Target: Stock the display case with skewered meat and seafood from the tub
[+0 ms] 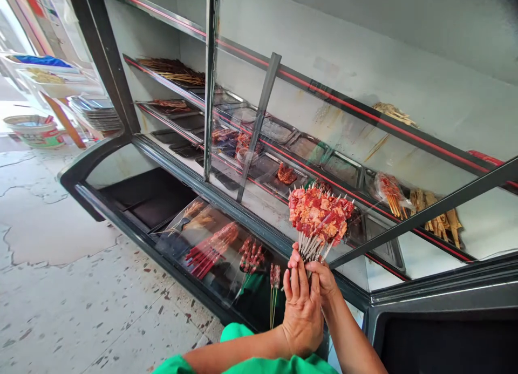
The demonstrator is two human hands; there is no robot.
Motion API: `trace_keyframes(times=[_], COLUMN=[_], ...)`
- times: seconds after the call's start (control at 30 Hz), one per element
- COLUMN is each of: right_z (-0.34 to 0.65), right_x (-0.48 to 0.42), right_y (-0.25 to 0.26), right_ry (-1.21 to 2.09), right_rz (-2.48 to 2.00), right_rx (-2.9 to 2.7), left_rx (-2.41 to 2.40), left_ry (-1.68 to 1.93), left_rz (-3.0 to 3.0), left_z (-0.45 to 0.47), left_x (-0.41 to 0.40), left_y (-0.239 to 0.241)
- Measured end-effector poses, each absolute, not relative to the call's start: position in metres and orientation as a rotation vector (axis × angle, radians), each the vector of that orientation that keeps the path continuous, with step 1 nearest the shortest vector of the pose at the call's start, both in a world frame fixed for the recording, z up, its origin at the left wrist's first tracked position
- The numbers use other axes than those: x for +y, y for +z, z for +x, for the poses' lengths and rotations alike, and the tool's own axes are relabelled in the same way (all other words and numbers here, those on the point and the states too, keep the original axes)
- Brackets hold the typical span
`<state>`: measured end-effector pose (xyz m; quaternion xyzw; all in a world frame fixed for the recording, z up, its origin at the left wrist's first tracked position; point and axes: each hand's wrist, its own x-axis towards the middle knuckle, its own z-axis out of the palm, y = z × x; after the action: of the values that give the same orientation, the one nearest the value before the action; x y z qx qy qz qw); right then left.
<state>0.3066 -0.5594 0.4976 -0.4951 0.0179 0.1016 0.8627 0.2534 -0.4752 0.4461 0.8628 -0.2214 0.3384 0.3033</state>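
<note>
A thick bunch of raw meat skewers (321, 215) stands nearly upright in front of the display cabinet, red and orange meat at the top and pointed metal tips sticking out above it. My right hand (324, 279) is closed around the bare metal shafts just below the meat. My left hand (301, 306) presses against the same shafts from the near side, its fingers pointing up along them and partly covering the right hand. The lower ends of the skewers are hidden by both hands.
The glass-fronted cabinet has a sliding door frame (209, 93) and shelves with metal trays (342, 169). Bagged skewers (390, 190) lie on the right. Behind the lower glass are red-handled skewers (210, 250). On the left stand a bucket (34, 131) and stacked trays (95, 112).
</note>
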Motion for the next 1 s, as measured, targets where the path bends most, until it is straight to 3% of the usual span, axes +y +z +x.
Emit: trace_keyframes(times=[0.5, 0.7, 0.83, 1.0], right_z=[0.291, 0.249, 0.169, 0.081], right_x=[-0.572, -0.613, -0.663, -0.724], right_y=[0.498, 0.495, 0.486, 0.458], right_ry=[0.199, -0.023, -0.17, -0.345], right_rz=[-1.148, -1.377, -1.647, -1.741], right_rx=[-0.061, 0.006, 0.264, 0.766], left_rx=[-0.84, -1.206, -1.388, -1.014], left_ry=[0.742, 0.782, 0.684, 0.507], left_rz=[2.143, 2.014, 1.991, 2.223], left_z=[0.24, 0.253, 0.279, 0.311], left_x=[-0.468, -0.456, -0.427, -0.367], left_y=[0.437, 0.43, 0.387, 0.298])
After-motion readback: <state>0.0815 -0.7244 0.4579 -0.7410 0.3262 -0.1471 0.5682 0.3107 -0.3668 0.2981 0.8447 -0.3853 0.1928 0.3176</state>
